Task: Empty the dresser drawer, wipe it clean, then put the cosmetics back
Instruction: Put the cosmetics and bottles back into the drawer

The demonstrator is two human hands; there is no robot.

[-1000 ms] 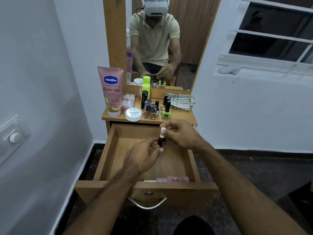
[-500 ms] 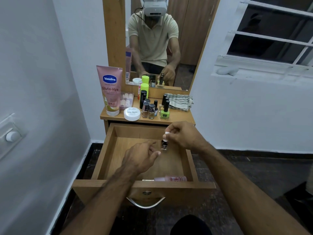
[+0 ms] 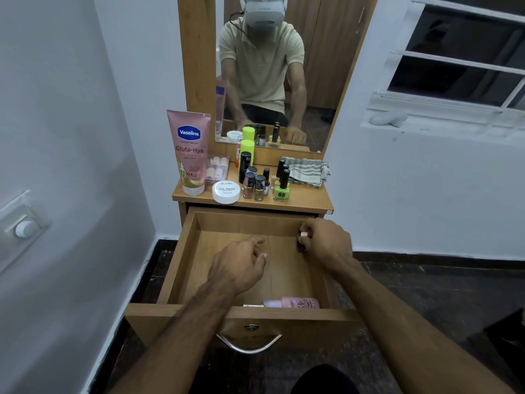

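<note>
The wooden drawer (image 3: pixel 181 260) stands pulled out under the dresser top. My right hand (image 3: pixel 326 243) pinches a small dark nail polish bottle (image 3: pixel 301 245) with a white cap, low in the drawer's far right corner. My left hand (image 3: pixel 241 265) hovers over the middle of the drawer with fingers loosely curled, holding nothing. A pink bottle (image 3: pixel 292 303) lies on its side against the drawer's front wall. On the dresser top stand a pink Vaseline tube (image 3: pixel 189 152), a white nail polish remover jar (image 3: pixel 226 191), several small polish bottles (image 3: pixel 257 184) and a green polish bottle (image 3: pixel 281 189).
A folded striped cloth (image 3: pixel 306 172) lies at the back right of the dresser top (image 3: pixel 306 201). A mirror (image 3: pixel 272 69) rises behind it. White walls close in left and right, with a window (image 3: pixel 460 58) at the right. A metal handle (image 3: pixel 248 344) hangs on the drawer front.
My right hand carried the dark polish bottle from mid-air over the drawer down into its far right corner. My left hand let go of the bottle and drew back toward the drawer's middle.
</note>
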